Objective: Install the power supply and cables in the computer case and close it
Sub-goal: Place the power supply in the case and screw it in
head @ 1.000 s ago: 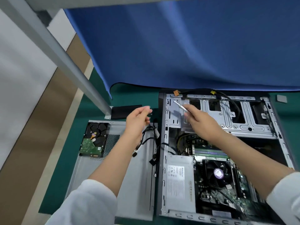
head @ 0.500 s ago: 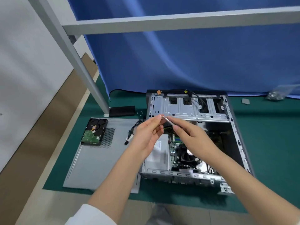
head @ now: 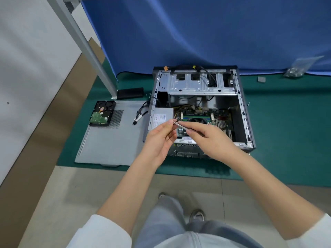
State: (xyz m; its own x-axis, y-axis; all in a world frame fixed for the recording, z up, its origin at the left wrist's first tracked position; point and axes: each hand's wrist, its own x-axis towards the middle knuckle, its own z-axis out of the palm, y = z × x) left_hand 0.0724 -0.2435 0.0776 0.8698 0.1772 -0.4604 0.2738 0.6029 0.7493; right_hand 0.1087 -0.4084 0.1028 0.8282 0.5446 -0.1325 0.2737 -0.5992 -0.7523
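fingers of the right hand (head: pixel 209 138) pinch a screwdriver (head: pixel 180 125); left hand (head: pixel 161 140) fingertips pinch at its tip, probably seating a screw, above the open case (head: pixel 240 108) holding the psu (head: pixel 161 119).

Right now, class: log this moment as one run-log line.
left hand: pinching screwdriver tip | right hand: gripping screwdriver | case: open | side panel: off, on mat

A green mat (head: pixel 279 136) covers the floor (head: pixel 75 190). On it, under the grip, lies the open computer case (head: pixel 240 104); left of the grip a grey side panel (head: pixel 111 142), beyond it a black box (head: pixel 130 92), far right a screw bag (head: pixel 295 70).
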